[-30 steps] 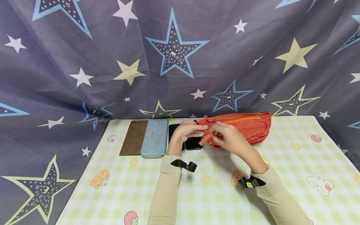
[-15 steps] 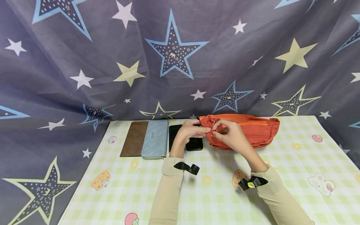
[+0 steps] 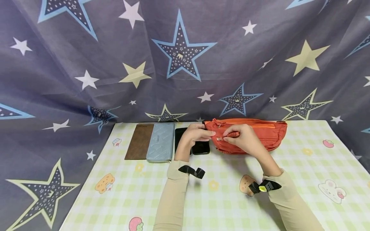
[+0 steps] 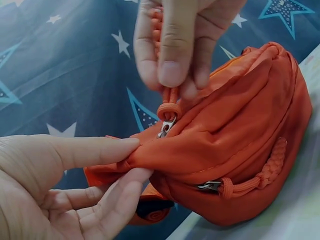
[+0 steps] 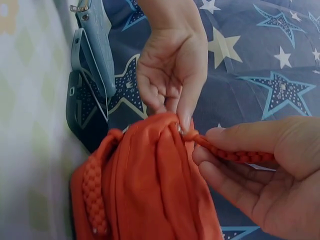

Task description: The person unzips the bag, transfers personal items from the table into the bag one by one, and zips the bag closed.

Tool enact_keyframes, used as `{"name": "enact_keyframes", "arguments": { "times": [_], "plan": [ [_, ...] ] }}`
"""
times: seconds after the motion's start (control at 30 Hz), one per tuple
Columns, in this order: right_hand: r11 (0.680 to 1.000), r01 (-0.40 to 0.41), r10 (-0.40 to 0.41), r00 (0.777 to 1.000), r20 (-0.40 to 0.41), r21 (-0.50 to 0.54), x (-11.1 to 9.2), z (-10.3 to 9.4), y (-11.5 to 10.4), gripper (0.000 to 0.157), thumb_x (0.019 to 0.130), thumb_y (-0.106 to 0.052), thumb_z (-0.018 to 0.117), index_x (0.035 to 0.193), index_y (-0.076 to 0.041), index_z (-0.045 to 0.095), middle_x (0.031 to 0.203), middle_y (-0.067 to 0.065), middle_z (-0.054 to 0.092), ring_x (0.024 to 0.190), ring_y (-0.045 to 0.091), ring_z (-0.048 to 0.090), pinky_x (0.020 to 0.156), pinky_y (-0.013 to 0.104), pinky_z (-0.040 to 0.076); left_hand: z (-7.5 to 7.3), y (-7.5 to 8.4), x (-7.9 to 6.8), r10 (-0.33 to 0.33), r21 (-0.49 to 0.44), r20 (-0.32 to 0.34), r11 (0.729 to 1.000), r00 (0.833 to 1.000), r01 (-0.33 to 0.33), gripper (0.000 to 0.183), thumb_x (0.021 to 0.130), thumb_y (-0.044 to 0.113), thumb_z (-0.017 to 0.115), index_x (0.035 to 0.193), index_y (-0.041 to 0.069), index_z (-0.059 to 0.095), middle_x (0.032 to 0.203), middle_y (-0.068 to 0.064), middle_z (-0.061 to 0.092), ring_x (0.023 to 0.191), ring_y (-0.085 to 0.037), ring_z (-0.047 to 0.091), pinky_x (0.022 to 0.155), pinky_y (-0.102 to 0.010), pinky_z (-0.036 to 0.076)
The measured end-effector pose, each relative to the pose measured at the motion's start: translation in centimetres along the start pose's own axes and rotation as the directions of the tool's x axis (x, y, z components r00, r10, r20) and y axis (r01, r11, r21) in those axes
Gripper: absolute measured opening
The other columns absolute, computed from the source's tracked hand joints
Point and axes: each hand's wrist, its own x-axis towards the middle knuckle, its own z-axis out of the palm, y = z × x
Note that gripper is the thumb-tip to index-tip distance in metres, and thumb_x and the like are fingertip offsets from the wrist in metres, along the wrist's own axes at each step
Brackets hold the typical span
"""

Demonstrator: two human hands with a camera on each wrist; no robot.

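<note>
An orange-red zippered bag (image 3: 266,137), like a waist bag, lies near the back of the table. My left hand (image 3: 195,134) pinches the fabric at its left end between thumb and fingers, beside the zipper. Between the thumb and fingers of my right hand (image 3: 244,138) is the braided cord zipper pull (image 5: 247,157), drawn taut from a metal slider (image 4: 166,127). A second braided pull (image 4: 272,170) hangs from another slider on the bag's front, untouched. Whether the gripped zipper is fully closed cannot be told.
Left of the bag lie two dark phones (image 3: 201,148), partly behind my left hand. Beside them are a pale blue quilted wallet (image 3: 160,142) and a flat brown wallet (image 3: 140,141). A star-patterned curtain (image 3: 110,41) stands behind the checked tablecloth (image 3: 208,205).
The bag has shifted slightly right and turned its front more toward me. My right hand has moved a little right along the bag with the zipper pull; my left hand keeps its grip.
</note>
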Motion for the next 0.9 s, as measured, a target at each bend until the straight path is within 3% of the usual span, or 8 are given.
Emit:
{"name": "enact_keyframes", "arguments": {
  "times": [0.2,0.37,0.47,0.63,0.8,0.9],
  "plan": [
    [0.999,-0.008,0.01,0.999,-0.044,0.032,0.2,-0.6,1.0,0.007,0.083,-0.006,0.084,0.088,-0.01,0.082,0.092,0.008,0.079,0.095,0.023,0.072,0.081,0.026,0.053,-0.3,-0.3,0.5,0.037,-0.054,-0.035,0.998,0.999,-0.039,0.024,0.087,0.003,0.078,0.109,-0.001,0.069,0.08,0.001,0.071,0.066,-0.008,0.071,0.084,-0.034,0.063],
    [0.997,-0.018,0.022,0.998,-0.05,0.078,0.5,-0.8,2.2,0.008,0.083,-0.009,0.085,0.091,-0.009,0.082,0.095,0.01,0.079,0.094,0.022,0.07,0.077,0.017,0.05,-0.4,-0.5,0.6,0.074,-0.085,-0.083,0.993,0.994,-0.081,0.034,0.086,0.001,0.078,0.119,-0.002,0.069,0.082,0.001,0.071,0.068,-0.008,0.071,0.091,-0.041,0.061],
    [0.994,-0.037,0.042,0.998,-0.049,0.104,0.7,-1.0,3.0,0.01,0.083,-0.011,0.085,0.093,-0.009,0.083,0.097,0.011,0.079,0.095,0.02,0.07,0.078,0.016,0.05,-0.4,-0.6,0.7,0.088,-0.094,-0.101,0.991,0.991,-0.097,0.044,0.085,0.0,0.078,0.128,-0.004,0.066,0.085,0.0,0.072,0.069,-0.008,0.071,0.092,-0.042,0.061],
    [0.986,-0.067,0.072,0.997,-0.026,0.155,1.4,-1.4,3.8,0.014,0.083,-0.015,0.086,0.095,-0.009,0.083,0.102,0.012,0.079,0.098,0.016,0.068,0.081,0.016,0.05,-0.5,-0.6,0.9,0.116,-0.091,-0.13,0.987,0.985,-0.129,0.05,0.086,0.002,0.078,0.133,-0.002,0.064,0.086,-0.001,0.072,0.071,-0.008,0.071,0.079,-0.031,0.063],
    [0.978,-0.106,0.108,0.994,0.001,0.179,1.9,-2.4,3.6,0.017,0.083,-0.018,0.087,0.097,-0.008,0.083,0.103,0.013,0.079,0.09,0.01,0.063,0.074,0.017,0.048,-0.6,-0.2,1.3,0.16,-0.062,-0.119,0.984,0.98,-0.168,0.045,0.086,0.004,0.078,0.129,0.0,0.067,0.084,0.001,0.072,0.072,-0.008,0.072,0.09,-0.041,0.062],
    [0.973,-0.128,0.13,0.991,0.003,0.19,2.1,-3.3,3.3,0.018,0.083,-0.018,0.087,0.097,-0.008,0.082,0.1,0.013,0.079,0.083,0.009,0.059,0.069,0.019,0.047,-0.8,0.0,1.6,0.172,-0.06,-0.125,0.982,0.977,-0.18,0.042,0.086,0.005,0.079,0.126,0.0,0.069,0.083,0.001,0.074,0.072,-0.008,0.072,0.089,-0.041,0.062]
  ]
}}
